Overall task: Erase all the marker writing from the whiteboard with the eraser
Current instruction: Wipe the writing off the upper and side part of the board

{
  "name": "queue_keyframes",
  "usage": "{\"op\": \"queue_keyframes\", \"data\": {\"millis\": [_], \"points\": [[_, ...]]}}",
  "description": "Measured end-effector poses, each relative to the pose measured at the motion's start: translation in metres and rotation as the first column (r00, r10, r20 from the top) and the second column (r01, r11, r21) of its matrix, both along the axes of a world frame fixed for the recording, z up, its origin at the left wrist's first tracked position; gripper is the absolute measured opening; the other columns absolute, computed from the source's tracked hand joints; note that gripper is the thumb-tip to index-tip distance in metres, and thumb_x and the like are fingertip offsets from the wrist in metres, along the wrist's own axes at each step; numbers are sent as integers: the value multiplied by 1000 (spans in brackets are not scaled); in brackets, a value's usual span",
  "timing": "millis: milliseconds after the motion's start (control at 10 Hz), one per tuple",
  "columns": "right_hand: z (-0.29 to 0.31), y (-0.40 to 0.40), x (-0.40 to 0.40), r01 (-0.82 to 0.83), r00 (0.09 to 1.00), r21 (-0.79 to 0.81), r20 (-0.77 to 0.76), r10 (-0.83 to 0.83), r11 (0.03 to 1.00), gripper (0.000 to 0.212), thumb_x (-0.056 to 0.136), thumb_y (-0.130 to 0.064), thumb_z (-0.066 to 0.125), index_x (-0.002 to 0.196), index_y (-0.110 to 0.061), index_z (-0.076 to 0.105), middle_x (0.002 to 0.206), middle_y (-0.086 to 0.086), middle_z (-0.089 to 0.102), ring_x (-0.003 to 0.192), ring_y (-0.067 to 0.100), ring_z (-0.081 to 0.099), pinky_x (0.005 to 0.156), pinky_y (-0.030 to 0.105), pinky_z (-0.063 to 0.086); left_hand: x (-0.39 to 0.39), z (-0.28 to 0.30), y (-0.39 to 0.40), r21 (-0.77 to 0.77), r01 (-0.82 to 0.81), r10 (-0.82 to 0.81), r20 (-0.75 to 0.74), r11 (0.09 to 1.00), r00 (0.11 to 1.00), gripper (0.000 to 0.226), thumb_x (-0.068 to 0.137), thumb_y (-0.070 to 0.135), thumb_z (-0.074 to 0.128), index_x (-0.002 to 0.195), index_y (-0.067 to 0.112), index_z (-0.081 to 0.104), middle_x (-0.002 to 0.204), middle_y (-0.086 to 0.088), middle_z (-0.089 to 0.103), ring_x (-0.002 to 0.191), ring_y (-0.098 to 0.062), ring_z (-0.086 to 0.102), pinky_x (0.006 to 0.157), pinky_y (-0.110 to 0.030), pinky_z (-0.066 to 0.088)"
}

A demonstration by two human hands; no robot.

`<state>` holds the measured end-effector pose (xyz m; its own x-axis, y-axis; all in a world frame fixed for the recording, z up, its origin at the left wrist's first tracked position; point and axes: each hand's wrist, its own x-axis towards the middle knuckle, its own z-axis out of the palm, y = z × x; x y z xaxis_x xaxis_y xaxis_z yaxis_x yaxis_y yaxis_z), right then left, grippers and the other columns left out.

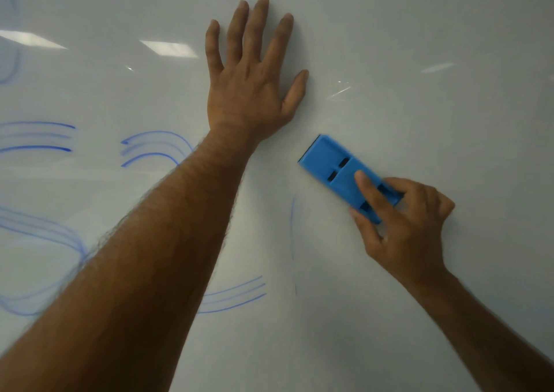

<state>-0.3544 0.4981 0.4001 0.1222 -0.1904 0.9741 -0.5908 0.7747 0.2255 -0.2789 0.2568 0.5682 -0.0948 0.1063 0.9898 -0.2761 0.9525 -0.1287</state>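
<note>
The whiteboard [419, 47] fills the whole view. My left hand [251, 74] lies flat against it at the upper middle, fingers spread, holding nothing. My right hand [401, 220] grips the lower end of a blue eraser [335, 167], index finger on top, and presses it on the board just right of my left wrist. Smeared blue marker strokes [153, 149] remain on the left half, partly hidden behind my left forearm. More blue strokes [236, 297] show below the forearm. A faint thin blue line [292, 226] runs vertically left of my right hand.
Further smeared blue curves [39, 137] sit at the far left edge, and looping ones [45, 241] lower down. Ceiling lights reflect on the upper left of the board. The right side of the board shows no writing.
</note>
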Motion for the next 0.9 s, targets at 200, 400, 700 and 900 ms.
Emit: {"op": "queue_keyframes", "data": {"millis": [200, 400, 700, 900], "points": [[-27, -13, 7, -20, 998, 177, -53, 30, 984, 55, 94, -41, 64, 146, -36, 46, 119, 6, 50, 96, 32, 59, 87, 50, 36, 2, 0, 0, 1, -1, 1, 30, 1000, 1000, 72, 99, 63, 22, 161, 25, 23, 169, -10, 14, 156, -31, 10, 124, -56, 6], [-27, 1, 3, 35, 999, 107, -21, -33, 994, 58, 91, -39, 68, 145, -37, 47, 118, 7, 57, 96, 31, 61, 86, 50, 36, 0, -1, 0, -4, 18, -18, 24, 1000, 1000, 72, 99, 62, 24, 160, 24, 25, 168, -11, 16, 156, -32, 11, 124, -57, 7], [-61, 13, 3, 95, 987, 384, -158, -36, 919, 56, 90, -29, 71, 141, -37, 51, 119, 9, 55, 90, 28, 60, 84, 49, 37, 0, -1, 1, -5, 9, -9, 23, 1000, 1000, 71, 99, 61, 24, 160, 24, 25, 168, -11, 16, 156, -33, 12, 124, -59, 8], [-53, 11, -2, 9, 999, 148, -42, -3, 989, 55, 95, -39, 63, 146, -38, 44, 116, 9, 59, 93, 32, 63, 85, 50, 36, 0, 0, 1, 3, -9, 9, 47, 1000, 999, 72, 100, 62, 22, 161, 24, 20, 169, -12, 13, 156, -33, 8, 124, -58, 6]]}}
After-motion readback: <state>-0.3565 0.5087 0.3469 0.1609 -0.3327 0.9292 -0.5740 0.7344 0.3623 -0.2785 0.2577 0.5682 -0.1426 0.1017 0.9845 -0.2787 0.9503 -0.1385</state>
